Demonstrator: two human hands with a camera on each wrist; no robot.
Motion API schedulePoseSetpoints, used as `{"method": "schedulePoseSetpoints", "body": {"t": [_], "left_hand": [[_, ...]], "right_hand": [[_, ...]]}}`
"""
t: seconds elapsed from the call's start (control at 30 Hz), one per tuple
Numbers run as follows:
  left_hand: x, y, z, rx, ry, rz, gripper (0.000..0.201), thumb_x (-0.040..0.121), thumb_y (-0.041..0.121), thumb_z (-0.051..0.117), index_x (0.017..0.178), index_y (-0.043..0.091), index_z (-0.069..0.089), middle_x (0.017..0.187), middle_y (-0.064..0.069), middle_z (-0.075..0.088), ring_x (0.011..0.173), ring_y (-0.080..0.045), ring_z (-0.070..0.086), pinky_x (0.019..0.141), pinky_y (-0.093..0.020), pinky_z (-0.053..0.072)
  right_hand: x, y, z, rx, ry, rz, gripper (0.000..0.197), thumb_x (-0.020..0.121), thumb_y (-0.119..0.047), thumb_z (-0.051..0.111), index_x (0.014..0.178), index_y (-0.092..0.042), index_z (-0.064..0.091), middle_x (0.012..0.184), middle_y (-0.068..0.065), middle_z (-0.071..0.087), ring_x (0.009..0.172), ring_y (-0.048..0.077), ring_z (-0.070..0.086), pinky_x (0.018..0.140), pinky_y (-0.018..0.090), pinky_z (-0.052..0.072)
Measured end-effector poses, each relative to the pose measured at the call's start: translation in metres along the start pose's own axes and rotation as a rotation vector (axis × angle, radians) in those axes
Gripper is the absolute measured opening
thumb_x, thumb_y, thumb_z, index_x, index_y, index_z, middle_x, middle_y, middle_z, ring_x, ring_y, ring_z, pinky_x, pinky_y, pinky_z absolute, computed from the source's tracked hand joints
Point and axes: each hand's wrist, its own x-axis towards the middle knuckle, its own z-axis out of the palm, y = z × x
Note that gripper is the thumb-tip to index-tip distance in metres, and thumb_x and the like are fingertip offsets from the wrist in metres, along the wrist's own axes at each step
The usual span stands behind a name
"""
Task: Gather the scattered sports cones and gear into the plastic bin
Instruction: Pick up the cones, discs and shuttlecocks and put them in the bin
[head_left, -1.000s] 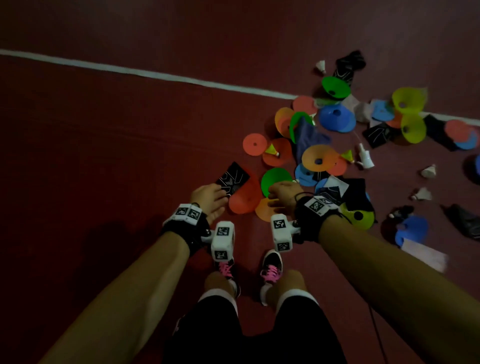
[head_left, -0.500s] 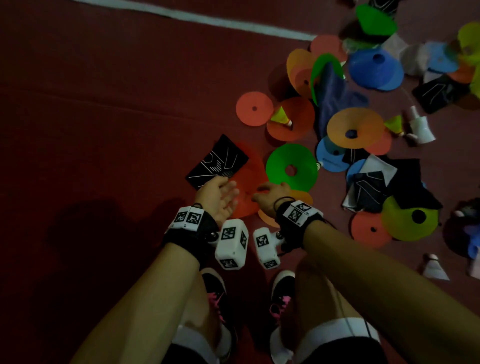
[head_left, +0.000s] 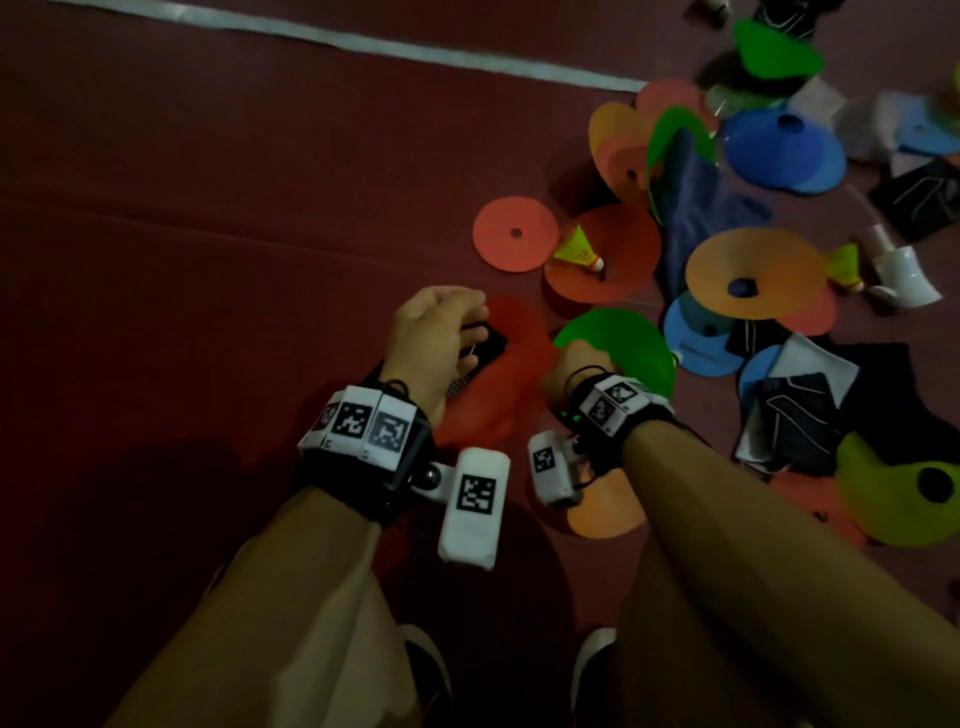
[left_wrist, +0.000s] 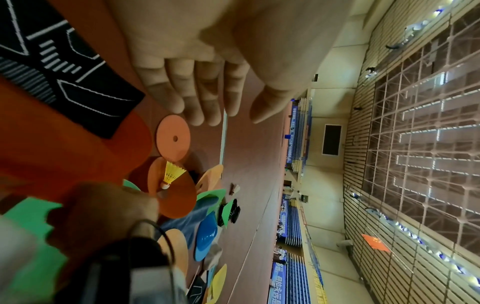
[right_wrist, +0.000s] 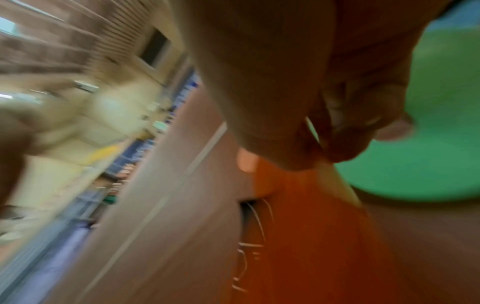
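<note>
A black patterned cloth (head_left: 488, 345) (left_wrist: 64, 67) lies on a red-orange disc cone (head_left: 511, 384) (left_wrist: 64, 148) just ahead of me. My left hand (head_left: 467, 327) (left_wrist: 231, 118) hovers over the cloth with fingers loosely curled, holding nothing. My right hand (head_left: 576, 361) (right_wrist: 337, 139) (left_wrist: 109, 205) grips the near rim of a green disc cone (head_left: 628, 348) (right_wrist: 436, 133) beside it. The right wrist view is blurred. An orange cone (head_left: 602, 506) lies under my right wrist. No plastic bin is in view.
More cones, yellow shuttlecocks (head_left: 579, 252), a white shuttlecock (head_left: 904, 275) and dark cloths (head_left: 795, 415) are piled to the right. A white court line (head_left: 363, 41) crosses the far floor. Bare red floor stretches left. My shoes (head_left: 592, 670) are below my arms.
The view has closed in on the pile. My left hand slid forward over the black cloth. My right hand shifted from the orange cone's edge to grip the green cone's rim.
</note>
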Motion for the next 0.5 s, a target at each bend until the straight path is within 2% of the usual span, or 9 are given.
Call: {"method": "schedulePoseSetpoints", "body": {"t": [0.07,0.13,0.2,0.27,0.33,0.4,0.47,0.5], "left_hand": [[0.002,-0.005,-0.003,0.040,0.018,0.003,0.004,0.090,0.024,0.060,0.086,0.023,0.061,0.094,-0.001,0.067,0.086,-0.015,0.062,0.066,-0.028,0.045],[0.004,-0.009,0.001,0.107,0.027,0.043,0.006,0.088,0.024,0.062,0.082,0.025,0.062,0.089,0.000,0.066,0.084,-0.013,0.060,0.068,-0.029,0.044],[0.007,-0.013,0.008,0.169,0.017,0.086,0.006,0.086,0.025,0.066,0.081,0.024,0.062,0.084,0.003,0.063,0.078,-0.010,0.058,0.067,-0.025,0.043],[0.011,-0.016,0.016,0.206,0.014,0.102,0.011,0.082,0.028,0.070,0.089,0.023,0.063,0.086,0.007,0.062,0.078,-0.006,0.056,0.068,-0.024,0.043],[0.013,-0.015,0.021,0.203,0.044,0.078,0.036,0.071,0.041,0.075,0.101,0.027,0.061,0.099,0.008,0.063,0.088,-0.009,0.059,0.076,-0.031,0.048],[0.013,-0.014,0.023,0.158,0.064,0.032,0.066,0.052,0.050,0.077,0.112,0.036,0.053,0.112,0.004,0.061,0.100,-0.019,0.062,0.086,-0.045,0.054],[0.016,-0.018,0.024,0.052,0.075,-0.005,0.092,0.045,0.043,0.078,0.127,0.042,0.038,0.122,-0.001,0.055,0.105,-0.027,0.062,0.083,-0.053,0.055],[0.018,-0.020,0.024,0.018,0.099,-0.011,0.099,0.045,0.036,0.077,0.131,0.048,0.030,0.127,-0.001,0.052,0.107,-0.029,0.061,0.083,-0.054,0.055]], "right_hand": [[-0.005,0.002,-0.015,0.022,0.075,-0.008,0.026,0.083,-0.023,0.063,0.066,-0.013,0.045,0.071,0.008,0.051,0.061,0.025,0.050,0.051,0.027,0.040],[-0.007,0.011,-0.030,0.071,0.147,0.012,0.013,0.077,-0.023,0.062,0.072,-0.013,0.054,0.070,0.007,0.054,0.061,0.026,0.053,0.050,0.027,0.040],[-0.006,0.025,-0.047,0.181,0.292,-0.014,0.008,0.075,-0.021,0.060,0.074,-0.014,0.057,0.076,0.009,0.058,0.069,0.029,0.056,0.060,0.030,0.041],[-0.005,0.034,-0.060,0.368,0.462,-0.061,0.006,0.076,-0.017,0.058,0.073,-0.017,0.053,0.079,0.006,0.056,0.075,0.027,0.051,0.066,0.031,0.036],[-0.005,0.034,-0.064,0.622,0.506,-0.155,0.007,0.075,-0.016,0.057,0.075,-0.021,0.052,0.076,-0.001,0.054,0.073,0.023,0.051,0.067,0.032,0.040],[-0.011,0.031,-0.061,0.856,0.463,-0.312,0.019,0.075,-0.009,0.054,0.085,-0.024,0.050,0.074,-0.004,0.052,0.060,0.018,0.050,0.056,0.031,0.045],[-0.019,0.027,-0.056,0.971,0.360,-0.429,0.037,0.080,0.007,0.051,0.104,-0.019,0.044,0.074,-0.001,0.051,0.046,0.012,0.047,0.043,0.027,0.041],[-0.020,0.025,-0.053,0.998,0.317,-0.452,0.043,0.082,0.009,0.053,0.112,-0.020,0.041,0.075,0.001,0.053,0.045,0.011,0.049,0.042,0.028,0.042]]}}
